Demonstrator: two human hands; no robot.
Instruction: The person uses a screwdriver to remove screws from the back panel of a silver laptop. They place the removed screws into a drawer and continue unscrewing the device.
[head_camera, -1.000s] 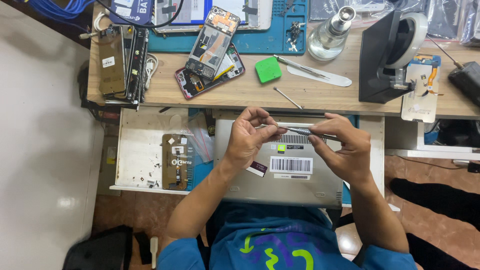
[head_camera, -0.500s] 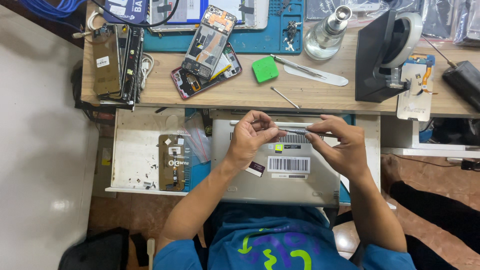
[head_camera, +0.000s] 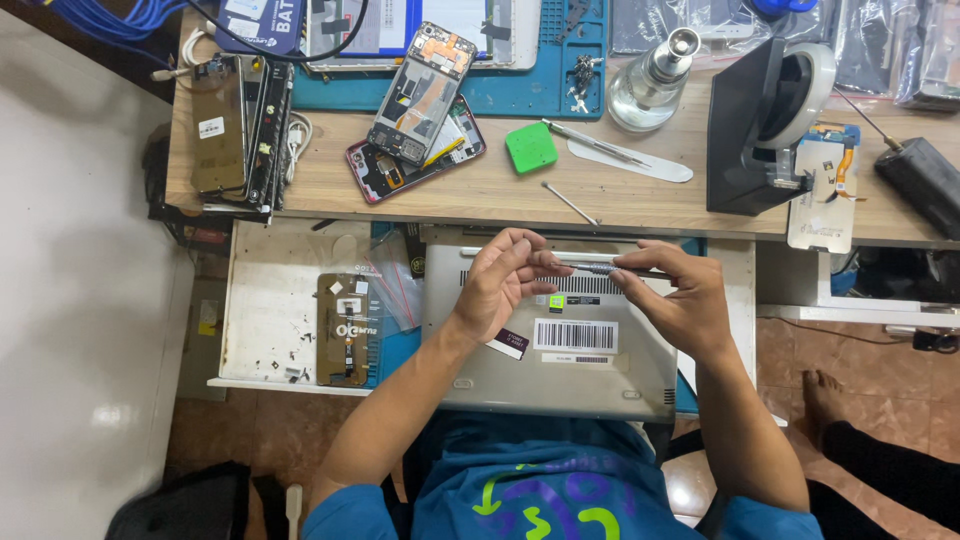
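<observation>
Slim metal screwdriver (head_camera: 590, 266) w/ knurled grip, horizontal btwn both hands.

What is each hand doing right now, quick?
Left hand: closed, fingertips pinching the tip end of the thin metal tool.
Right hand: closed, gripping the same tool's handle end, above the upturned laptop.

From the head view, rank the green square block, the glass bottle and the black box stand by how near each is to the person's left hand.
Measured from the left hand:
1. Green square block, on the desk just above the hand.
2. Glass bottle, farther up and to the right.
3. Black box stand, farthest, at the right of the desk.
</observation>
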